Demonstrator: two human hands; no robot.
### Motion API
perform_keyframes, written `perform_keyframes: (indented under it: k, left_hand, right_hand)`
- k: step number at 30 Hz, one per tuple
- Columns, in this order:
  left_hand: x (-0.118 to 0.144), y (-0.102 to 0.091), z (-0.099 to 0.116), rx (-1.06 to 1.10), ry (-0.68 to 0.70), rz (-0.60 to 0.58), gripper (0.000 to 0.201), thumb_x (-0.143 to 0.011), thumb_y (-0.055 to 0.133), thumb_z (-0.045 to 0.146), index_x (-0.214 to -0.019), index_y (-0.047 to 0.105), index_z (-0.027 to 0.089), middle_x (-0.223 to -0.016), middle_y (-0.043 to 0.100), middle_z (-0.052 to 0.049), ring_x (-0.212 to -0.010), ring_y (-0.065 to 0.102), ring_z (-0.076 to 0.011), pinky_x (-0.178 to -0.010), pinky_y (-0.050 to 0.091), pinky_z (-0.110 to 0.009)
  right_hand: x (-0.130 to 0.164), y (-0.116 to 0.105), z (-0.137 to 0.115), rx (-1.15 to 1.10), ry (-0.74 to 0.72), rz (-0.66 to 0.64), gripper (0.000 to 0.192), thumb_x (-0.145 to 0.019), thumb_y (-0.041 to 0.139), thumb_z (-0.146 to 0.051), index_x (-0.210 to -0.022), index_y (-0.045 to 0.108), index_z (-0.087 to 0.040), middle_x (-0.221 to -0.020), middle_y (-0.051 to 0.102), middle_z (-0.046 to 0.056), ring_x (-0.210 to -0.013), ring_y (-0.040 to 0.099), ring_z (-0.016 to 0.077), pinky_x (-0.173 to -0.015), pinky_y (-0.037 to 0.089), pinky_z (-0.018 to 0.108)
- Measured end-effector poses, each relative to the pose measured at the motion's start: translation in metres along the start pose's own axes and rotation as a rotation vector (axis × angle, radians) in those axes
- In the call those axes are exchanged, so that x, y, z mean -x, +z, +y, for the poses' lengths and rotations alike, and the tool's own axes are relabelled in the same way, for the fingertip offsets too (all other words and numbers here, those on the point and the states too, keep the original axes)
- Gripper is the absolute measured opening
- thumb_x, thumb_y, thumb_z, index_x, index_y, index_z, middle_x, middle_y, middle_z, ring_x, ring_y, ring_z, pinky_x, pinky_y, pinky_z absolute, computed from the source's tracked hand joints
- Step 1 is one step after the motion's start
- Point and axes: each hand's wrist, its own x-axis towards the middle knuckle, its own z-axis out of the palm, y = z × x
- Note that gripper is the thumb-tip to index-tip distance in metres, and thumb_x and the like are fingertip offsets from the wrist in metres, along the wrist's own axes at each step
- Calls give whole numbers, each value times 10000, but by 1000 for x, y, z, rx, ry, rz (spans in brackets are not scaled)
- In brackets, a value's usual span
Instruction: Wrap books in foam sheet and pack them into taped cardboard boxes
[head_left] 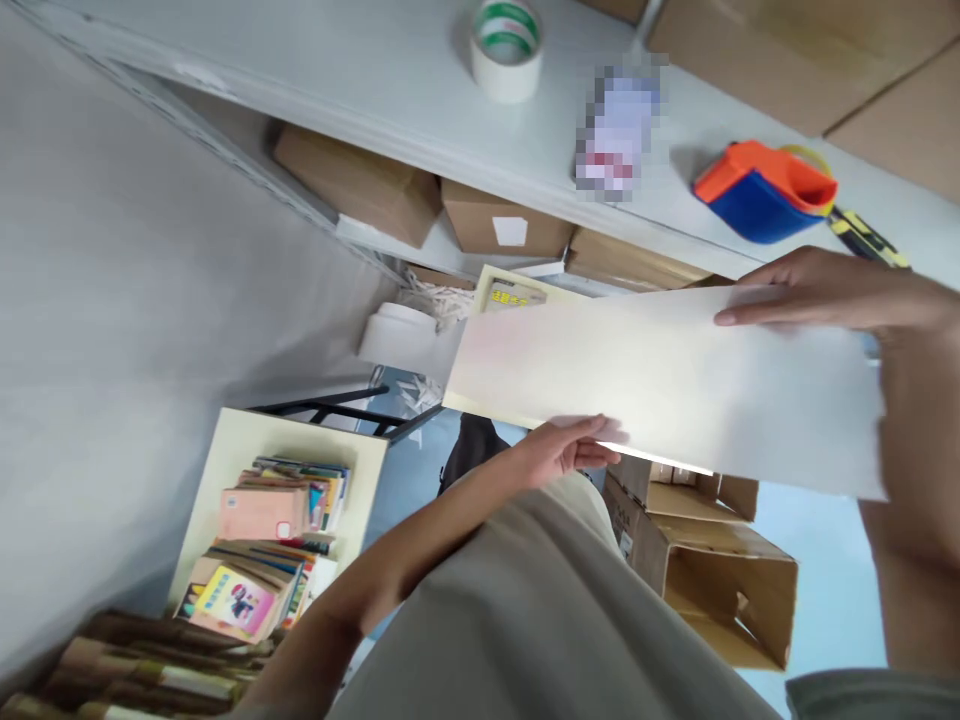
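I hold a large pale cream sheet of card [660,385] flat in front of me, below the edge of a white table [360,70]. My left hand [559,450] grips its near edge from underneath, thumb on top. My right hand [832,290] lies on the sheet's far right corner with fingers stretched along the edge. Behind the sheet's upper left corner a yellow printed book cover [510,292] pokes out. The view is tilted and blurred.
On the table lie a roll of white tape [507,48], an orange-and-blue tape dispenser [765,190] and a yellow-black utility knife [870,238]. Brown cartons [360,185] sit under the table. An open cardboard box [712,560] stands on the floor. Books [262,550] are stacked on a low stand.
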Motion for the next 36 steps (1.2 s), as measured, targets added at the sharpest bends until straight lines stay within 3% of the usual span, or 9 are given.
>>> perform_keyframes:
  k: [3, 10, 14, 16, 18, 20, 23, 29, 36]
  left_hand:
    - [-58, 5, -22, -14, -27, 165, 210, -1040, 881, 299, -1181, 863, 144, -1113, 890, -159, -863, 853, -191, -848, 676, -280]
    - [-142, 2, -59, -325, -208, 326, 325, -1040, 856, 458, -982, 867, 138, -1082, 886, -201, -771, 845, -236, -720, 662, -308]
    - [-138, -30, -34, -894, -107, 535, 296, -942, 934, 404, -825, 845, 147, -930, 858, -212, -975, 873, -369, -888, 681, -391]
    - [-129, -57, -4, -1204, 257, 773, 170, -941, 914, 325, -1018, 886, 176, -1242, 860, -206, -1383, 764, -409, -1203, 586, -425]
    - [-122, -87, 26, -1520, 431, 930, 481, -969, 849, 289, -1432, 805, 164, -1689, 643, -221, -1710, 445, -453, -1425, 334, -544]
    - [-117, -118, 45, -1754, 331, 990, 783, -974, 816, 320, -1699, 593, 124, -1889, 355, -244, -1802, 185, -502, -1450, 208, -656]
    - [-117, -154, 49, -1948, 145, 954, 918, -1027, 716, 382, -1825, 372, 87, -1940, 170, -265, -1809, 136, -512, -1430, 253, -681]
    - [-125, -185, 38, -1968, 359, 994, 718, -1023, 665, 290, -1714, 544, 139, -1852, 431, -224, -1740, 374, -432, -1428, 327, -593]
    - [-130, -181, 54, -1860, 426, 1106, 170, -1047, 667, 288, -1090, 831, 272, -1320, 756, -171, -1328, 688, -419, -1176, 567, -544]
  right_hand:
    - [1, 32, 72, -82, 117, -199, 398, -921, 934, -570, -885, 856, -181, -800, 804, 53, -653, 650, 98, -618, 444, 287]
    - [8, 158, 212, -709, 361, 136, 121, -880, 932, -126, -883, 818, -166, -877, 844, 69, -751, 752, 156, -799, 595, 294]
    - [11, 241, 257, -932, 503, 295, 145, -854, 886, -93, -851, 769, -180, -812, 834, 46, -650, 736, 139, -739, 632, 281]
    - [13, 277, 266, -928, 503, 351, 101, -863, 869, -139, -853, 776, -177, -847, 845, 61, -678, 752, 141, -733, 640, 270]
    - [14, 308, 268, -921, 488, 435, 102, -878, 867, -241, -881, 782, -183, -915, 862, 80, -741, 781, 160, -755, 666, 284]
    - [13, 336, 266, -942, 496, 533, 209, -912, 845, -386, -911, 769, -191, -954, 864, 95, -799, 806, 191, -794, 695, 325]
    - [14, 372, 258, -932, 567, 595, 404, -958, 757, -599, -926, 734, -197, -955, 853, 127, -867, 830, 255, -848, 708, 405]
    - [27, 412, 233, -690, 655, 532, 517, -1021, 581, -708, -929, 708, -215, -1007, 857, 209, -990, 833, 337, -910, 647, 435]
    - [27, 392, 219, -559, 553, 615, 590, -1139, 396, -667, -1131, 743, -191, -906, 841, 129, -694, 752, 228, -689, 505, 305]
